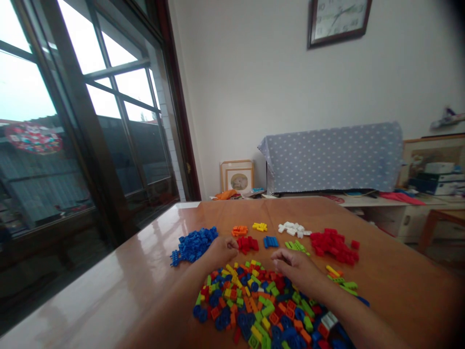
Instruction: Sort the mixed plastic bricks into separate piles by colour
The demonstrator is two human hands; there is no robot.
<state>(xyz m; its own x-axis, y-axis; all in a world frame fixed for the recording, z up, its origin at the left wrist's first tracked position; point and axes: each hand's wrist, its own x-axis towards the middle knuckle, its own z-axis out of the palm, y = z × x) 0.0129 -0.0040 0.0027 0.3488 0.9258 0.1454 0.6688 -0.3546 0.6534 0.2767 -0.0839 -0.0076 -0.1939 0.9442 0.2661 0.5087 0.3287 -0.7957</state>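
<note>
A large mixed heap of colored bricks lies on the wooden table close to me. My left hand is beside a small group of red bricks, its fingers curled together; what they hold, if anything, is too small to name. Over the far right edge of the heap is my right hand, thumb and fingers curled, with nothing clear between them. Behind the hands sit small groups of orange, yellow, blue, green and white bricks.
A pile of blue bricks lies left of my left hand, and a red pile stands to the right. Several loose bricks rest beside my right forearm. Beyond the table is a cloth-covered object on a cabinet.
</note>
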